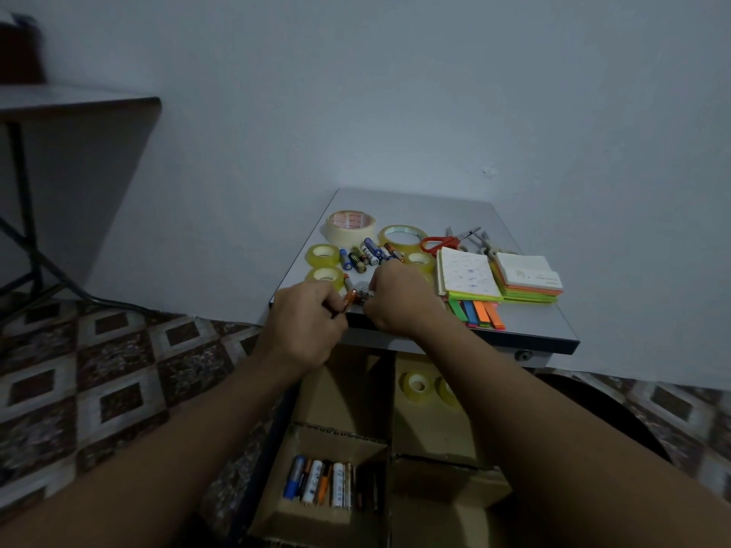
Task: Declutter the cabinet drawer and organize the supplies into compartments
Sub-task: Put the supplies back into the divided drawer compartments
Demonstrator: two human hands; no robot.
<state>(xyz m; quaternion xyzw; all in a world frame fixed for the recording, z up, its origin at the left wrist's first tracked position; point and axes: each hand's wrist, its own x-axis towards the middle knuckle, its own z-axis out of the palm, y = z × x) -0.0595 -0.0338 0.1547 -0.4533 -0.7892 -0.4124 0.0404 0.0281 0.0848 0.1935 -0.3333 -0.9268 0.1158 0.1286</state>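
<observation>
Some batteries [334, 485] and two tapes [416, 385] are in the drawer [431, 444] already. Both hands, left [304, 322] and right [399, 298], grip batteries on the cabinet top [530, 322]. Many things wait there.

A home room: patterned floor tiles [118, 373], plain painted wall [395, 92], small cabinet [530, 314].

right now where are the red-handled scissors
The red-handled scissors lie at the cabinet top's far right, behind the white notepad and beside the large clear tape roll.
</observation>
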